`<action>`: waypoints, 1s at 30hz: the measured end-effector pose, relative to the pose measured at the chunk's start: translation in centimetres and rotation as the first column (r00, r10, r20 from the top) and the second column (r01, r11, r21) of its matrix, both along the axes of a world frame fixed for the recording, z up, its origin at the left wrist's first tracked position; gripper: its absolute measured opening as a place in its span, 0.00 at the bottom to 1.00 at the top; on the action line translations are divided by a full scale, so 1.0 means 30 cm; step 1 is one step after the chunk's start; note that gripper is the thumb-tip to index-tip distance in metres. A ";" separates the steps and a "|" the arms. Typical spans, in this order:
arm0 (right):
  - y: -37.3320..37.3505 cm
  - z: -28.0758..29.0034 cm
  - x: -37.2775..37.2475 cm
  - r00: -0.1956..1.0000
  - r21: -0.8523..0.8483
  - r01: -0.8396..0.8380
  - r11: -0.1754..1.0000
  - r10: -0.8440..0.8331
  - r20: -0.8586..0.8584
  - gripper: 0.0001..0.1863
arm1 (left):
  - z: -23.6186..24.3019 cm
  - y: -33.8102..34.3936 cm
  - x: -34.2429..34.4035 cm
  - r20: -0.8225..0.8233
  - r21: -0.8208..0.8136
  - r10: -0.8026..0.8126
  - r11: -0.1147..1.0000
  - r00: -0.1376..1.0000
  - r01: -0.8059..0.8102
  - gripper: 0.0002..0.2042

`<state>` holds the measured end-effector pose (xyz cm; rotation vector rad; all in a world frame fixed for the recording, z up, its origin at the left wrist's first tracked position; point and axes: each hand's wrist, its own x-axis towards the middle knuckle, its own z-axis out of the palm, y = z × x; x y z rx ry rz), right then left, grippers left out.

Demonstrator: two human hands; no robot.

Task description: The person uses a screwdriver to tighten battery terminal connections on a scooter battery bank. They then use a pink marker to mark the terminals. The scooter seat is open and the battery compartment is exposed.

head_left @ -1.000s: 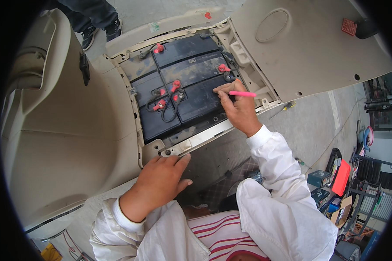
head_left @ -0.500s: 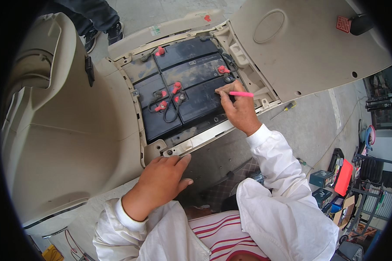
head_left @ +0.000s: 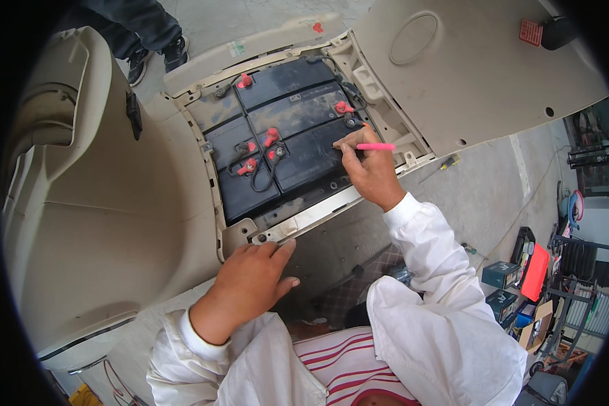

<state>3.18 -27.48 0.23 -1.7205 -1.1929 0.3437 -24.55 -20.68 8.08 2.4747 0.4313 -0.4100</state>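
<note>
My right hand (head_left: pixel 371 169) is closed around a pink pen (head_left: pixel 375 146), just above the nearest black battery (head_left: pixel 311 159). Its fingers hide the writing end, so I cannot tell whether it touches the battery. Several dark batteries sit side by side in the beige vehicle compartment (head_left: pixel 213 179). Black cables with red terminal caps (head_left: pixel 271 137) join them, and dust covers parts of their tops. My left hand (head_left: pixel 254 281) lies with fingers stretched out at the front corner of the compartment rim, holding nothing.
A beige body panel (head_left: pixel 115 216) rises on the left, another (head_left: pixel 484 74) spreads at the upper right. A yellow-handled screwdriver (head_left: pixel 448 162) lies on the floor. Boxes (head_left: pixel 501 275) and a red case (head_left: pixel 535 272) stand far right. Another person's legs (head_left: pixel 142 34) are at the upper left.
The compartment and batteries have shifted slightly left in the picture. My right hand keeps its hold on the pen at nearly the same spot, and my left hand stays at the rim.
</note>
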 end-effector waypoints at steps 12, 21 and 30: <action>0.004 -0.040 0.020 0.998 0.173 0.026 0.985 -0.037 0.059 0.03 | -0.001 -0.004 0.007 -0.004 0.006 -0.008 1.000 1.000 0.008 0.30; -0.016 -0.003 0.007 0.987 -0.031 0.015 0.999 -0.020 -0.160 0.03 | -0.008 0.004 0.002 0.026 0.002 -0.005 1.000 1.000 0.005 0.30; -0.012 -0.022 0.023 0.998 0.003 -0.011 1.000 0.012 -0.055 0.04 | -0.005 -0.006 -0.001 0.030 0.020 -0.017 1.000 0.999 0.017 0.30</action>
